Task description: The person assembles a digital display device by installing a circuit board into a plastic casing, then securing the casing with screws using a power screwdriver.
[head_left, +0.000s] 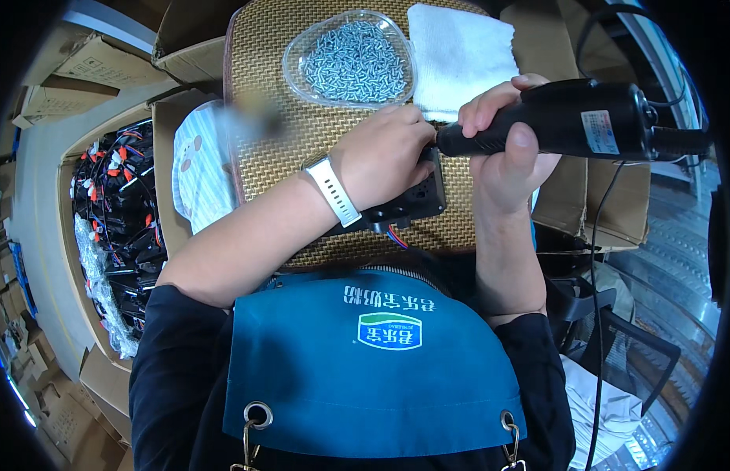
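Note:
My right hand [502, 133] is wrapped round a black corded electric screwdriver [573, 129], held nearly level with its tip pointing left. My left hand [385, 153], with a white watch band on the wrist, has its fingers curled together right at the screwdriver's tip. What those fingers pinch is hidden. Under the left hand lies a black plastic part [429, 196] with thin coloured wires [396, 238] coming from its near side. Beyond the hands, a clear plastic tray [293, 74] holds many small silver screws [353, 67].
The work rests on a woven brown mat surface [263, 169]. A white cloth [459, 51] lies at its far right. On the left stands a carton [67, 204] of black parts with wires and red-orange connectors [118, 169]. The screwdriver's cord [596, 314] hangs down on the right.

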### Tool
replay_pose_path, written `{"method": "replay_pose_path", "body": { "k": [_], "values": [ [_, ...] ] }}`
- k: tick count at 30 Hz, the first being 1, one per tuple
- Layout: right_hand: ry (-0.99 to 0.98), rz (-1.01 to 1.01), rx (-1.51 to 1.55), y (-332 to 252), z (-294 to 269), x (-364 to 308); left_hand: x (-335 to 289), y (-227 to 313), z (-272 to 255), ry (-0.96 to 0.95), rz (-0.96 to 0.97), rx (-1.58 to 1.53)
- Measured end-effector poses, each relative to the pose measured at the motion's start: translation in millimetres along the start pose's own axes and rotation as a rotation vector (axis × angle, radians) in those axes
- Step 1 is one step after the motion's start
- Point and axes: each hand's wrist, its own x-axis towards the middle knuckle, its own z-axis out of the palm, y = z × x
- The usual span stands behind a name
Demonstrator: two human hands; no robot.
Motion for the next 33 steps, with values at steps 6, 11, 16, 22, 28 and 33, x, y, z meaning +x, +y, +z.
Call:
{"method": "replay_pose_path", "body": {
  "k": [6,11,16,22,28,33],
  "values": [
    [0.004,-0.058,0.199,1,-5,2,0,-2,1,-0.016,0.008,-0.026],
    [0.014,-0.054,0.226,-5,-8,-1,3,-1,3,-0.025,-0.006,-0.061],
    [0.109,-0.078,0.112,-21,-6,-6,15,3,4,-0.093,-0.145,0.029],
    [-0.003,-0.161,0.148,-60,-16,-33,35,-7,11,-0.170,-0.112,0.086],
    [0.049,-0.040,0.044,-57,-14,-56,27,-8,20,0.026,0.021,0.116],
    [0.105,0.014,0.044,-51,-11,-60,31,1,1,0.259,0.007,0.082]
  ]
}}
